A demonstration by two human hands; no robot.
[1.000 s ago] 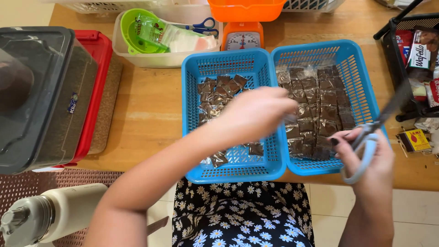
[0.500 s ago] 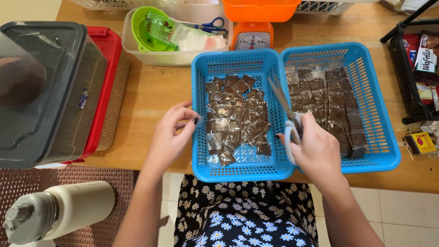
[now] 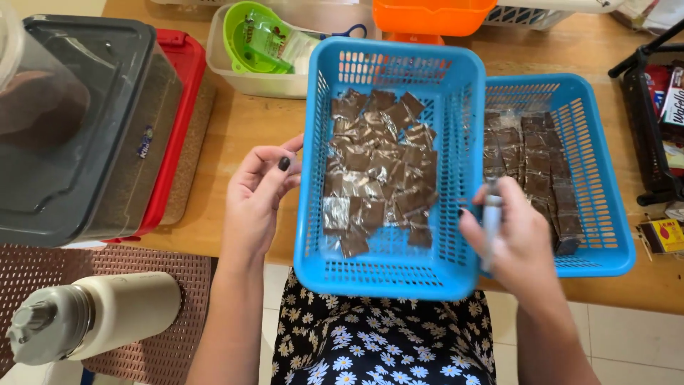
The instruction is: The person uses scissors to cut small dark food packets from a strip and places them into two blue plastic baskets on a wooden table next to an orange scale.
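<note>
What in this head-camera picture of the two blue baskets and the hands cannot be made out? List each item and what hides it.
1. Tool in the right hand: motion blur and the fingers hide its shape.
2. Orange object behind the near blue basket: cut off by the top edge.
3. Far blue basket: its left side is hidden by the near basket's wall.
4. Left hand: whether its fingers grip the basket's rim is unclear.

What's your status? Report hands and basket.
Left hand gripping near blue basket, raised and tilted. Right hand on its other side, scissors in fingers. Second blue basket touching alongside.
</note>
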